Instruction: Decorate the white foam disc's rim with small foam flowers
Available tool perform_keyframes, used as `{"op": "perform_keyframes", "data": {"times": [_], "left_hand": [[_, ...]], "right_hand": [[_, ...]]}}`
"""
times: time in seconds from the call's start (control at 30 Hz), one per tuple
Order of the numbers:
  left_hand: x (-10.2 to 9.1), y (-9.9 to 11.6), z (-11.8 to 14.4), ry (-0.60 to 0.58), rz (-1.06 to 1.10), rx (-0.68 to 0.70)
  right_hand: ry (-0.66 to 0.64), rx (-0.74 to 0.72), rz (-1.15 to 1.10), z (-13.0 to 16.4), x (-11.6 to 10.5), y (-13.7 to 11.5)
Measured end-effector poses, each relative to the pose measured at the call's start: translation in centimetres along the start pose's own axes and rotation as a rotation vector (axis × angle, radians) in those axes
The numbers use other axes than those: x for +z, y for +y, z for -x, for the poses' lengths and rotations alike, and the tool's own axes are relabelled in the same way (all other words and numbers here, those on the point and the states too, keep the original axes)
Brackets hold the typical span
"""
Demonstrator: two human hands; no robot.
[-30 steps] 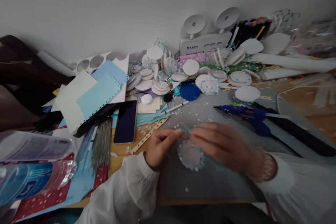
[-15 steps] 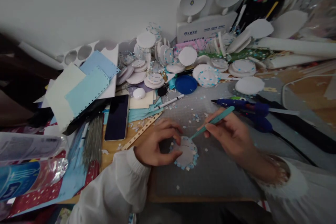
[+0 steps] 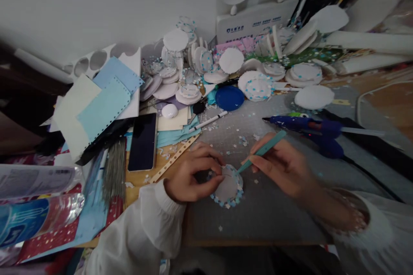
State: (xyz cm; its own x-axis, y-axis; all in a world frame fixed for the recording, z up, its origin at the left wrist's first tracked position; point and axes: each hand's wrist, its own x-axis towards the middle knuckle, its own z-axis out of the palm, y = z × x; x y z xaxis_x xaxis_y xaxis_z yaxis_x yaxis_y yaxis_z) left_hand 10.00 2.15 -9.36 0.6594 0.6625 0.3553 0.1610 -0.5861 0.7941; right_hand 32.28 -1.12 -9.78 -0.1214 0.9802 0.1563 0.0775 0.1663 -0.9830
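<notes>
On the grey mat [image 3: 264, 219] close to the person, the left hand [image 3: 190, 178] curls its fingers round a white disc [image 3: 227, 187] edged with blue bits, pinning it down. Just right, the right hand [image 3: 284, 167] pinches teal tweezers [image 3: 262, 151], tip touching the disc's rim. Beyond lie a blue glue gun [image 3: 309, 128], a dark phone [image 3: 143, 142] and heaped white discs [image 3: 258, 81] against the wall.
</notes>
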Motion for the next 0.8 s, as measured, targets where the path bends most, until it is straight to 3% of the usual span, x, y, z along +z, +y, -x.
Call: {"op": "perform_keyframes", "data": {"times": [0.8], "left_hand": [[0.16,0.00,0.00,0.030,-0.006,0.013]], "right_hand": [[-0.034,0.046,0.038,-0.50,-0.07,-0.15]]}}
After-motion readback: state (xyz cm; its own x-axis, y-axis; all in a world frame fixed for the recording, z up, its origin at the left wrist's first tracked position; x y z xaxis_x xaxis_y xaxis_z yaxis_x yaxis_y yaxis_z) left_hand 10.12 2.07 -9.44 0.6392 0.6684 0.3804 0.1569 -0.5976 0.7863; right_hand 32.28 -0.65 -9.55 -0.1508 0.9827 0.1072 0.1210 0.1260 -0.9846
